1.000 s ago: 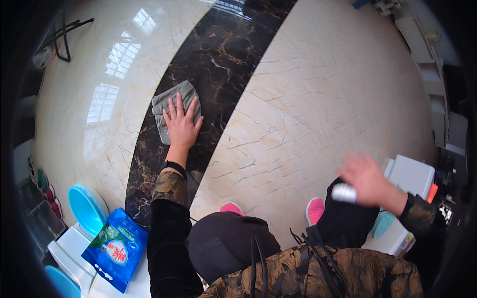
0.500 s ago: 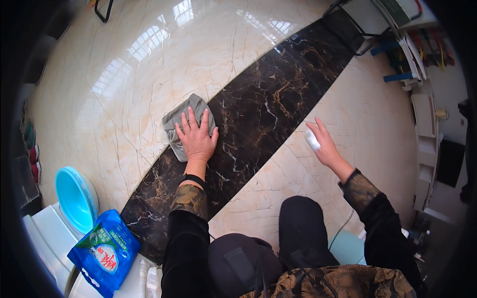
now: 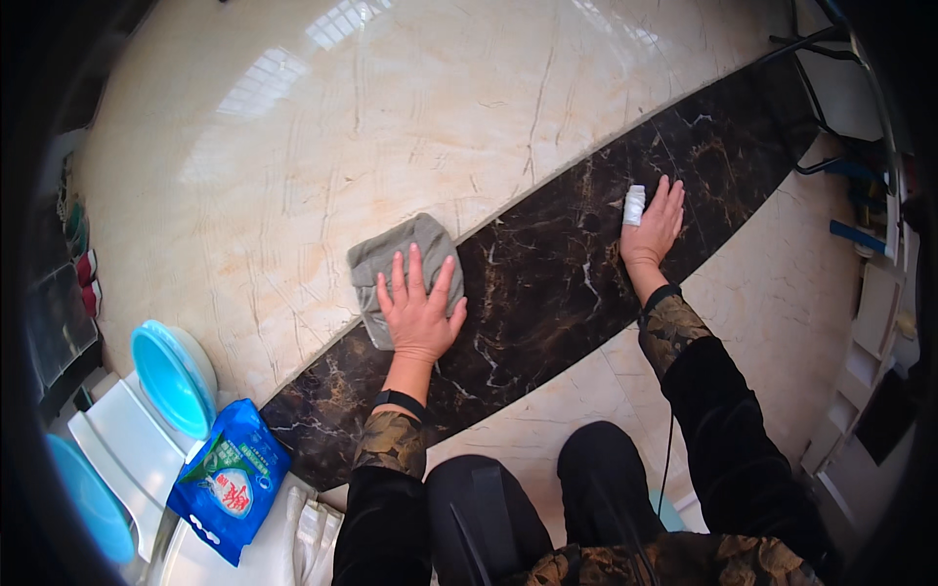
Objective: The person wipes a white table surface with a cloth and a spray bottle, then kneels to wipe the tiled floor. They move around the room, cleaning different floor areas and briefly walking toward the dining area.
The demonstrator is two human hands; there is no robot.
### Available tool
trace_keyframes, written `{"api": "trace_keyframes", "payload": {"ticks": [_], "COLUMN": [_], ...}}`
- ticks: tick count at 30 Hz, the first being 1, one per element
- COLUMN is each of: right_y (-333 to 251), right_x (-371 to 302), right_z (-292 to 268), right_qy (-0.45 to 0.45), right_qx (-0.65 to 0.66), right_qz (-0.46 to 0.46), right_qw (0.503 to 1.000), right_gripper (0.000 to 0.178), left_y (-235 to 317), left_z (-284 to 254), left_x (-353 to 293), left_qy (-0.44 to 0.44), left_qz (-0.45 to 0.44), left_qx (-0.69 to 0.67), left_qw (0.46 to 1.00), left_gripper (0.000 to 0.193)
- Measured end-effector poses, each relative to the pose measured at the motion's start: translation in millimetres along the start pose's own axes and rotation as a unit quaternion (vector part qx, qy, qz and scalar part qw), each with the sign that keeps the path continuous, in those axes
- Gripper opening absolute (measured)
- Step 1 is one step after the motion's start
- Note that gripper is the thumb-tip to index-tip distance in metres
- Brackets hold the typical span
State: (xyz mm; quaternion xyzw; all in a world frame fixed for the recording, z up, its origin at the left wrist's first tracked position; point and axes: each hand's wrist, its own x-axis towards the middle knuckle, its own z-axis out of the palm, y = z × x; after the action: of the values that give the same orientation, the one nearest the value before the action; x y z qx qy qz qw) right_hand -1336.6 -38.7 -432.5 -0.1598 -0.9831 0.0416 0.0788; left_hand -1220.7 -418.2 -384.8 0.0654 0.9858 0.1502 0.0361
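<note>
A folded grey cloth [image 3: 405, 259] lies across the seam between the cream floor tiles and the dark marbled strip. Flat on top of it rests my left hand [image 3: 418, 311], palm down, its fingers spread and not gripped round the cloth. My right hand [image 3: 653, 230] reaches out over the dark marbled strip [image 3: 532, 283], fingers stretched out and nothing held. A white wrapping [image 3: 634, 205] covers one digit of that hand. Whether the right palm touches the floor I cannot tell.
At the left, a light blue basin [image 3: 174, 379] stands beside a blue plastic package [image 3: 233, 481] on whitish containers. Another blue basin [image 3: 93, 503] shows at the left rim. A black metal chair frame [image 3: 816, 117] stands at the far right, near white shelving [image 3: 873, 303].
My right hand has moved forward from above the near cream tiles to the dark strip. The view has shifted; my left hand stays on the cloth, which now lies flatter.
</note>
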Motion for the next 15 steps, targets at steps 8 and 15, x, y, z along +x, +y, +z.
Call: {"api": "trace_keyframes", "payload": {"ticks": [8,15], "right_y": [-5,-2], "right_x": [1,-1], "right_z": [-3,-2], "right_qy": [-0.003,0.011], "right_qx": [-0.019,-0.005], "right_qz": [-0.001,-0.018], "right_qw": [1.000,1.000], "right_gripper": [0.070,0.066], "left_y": [4,-12], "left_z": [-10,-19], "left_x": [8,12], "left_qy": [0.009,-0.015], "left_qz": [0.003,0.001], "left_qx": [-0.009,-0.007], "left_qw": [1.000,1.000], "left_gripper": [0.074,0.069]}}
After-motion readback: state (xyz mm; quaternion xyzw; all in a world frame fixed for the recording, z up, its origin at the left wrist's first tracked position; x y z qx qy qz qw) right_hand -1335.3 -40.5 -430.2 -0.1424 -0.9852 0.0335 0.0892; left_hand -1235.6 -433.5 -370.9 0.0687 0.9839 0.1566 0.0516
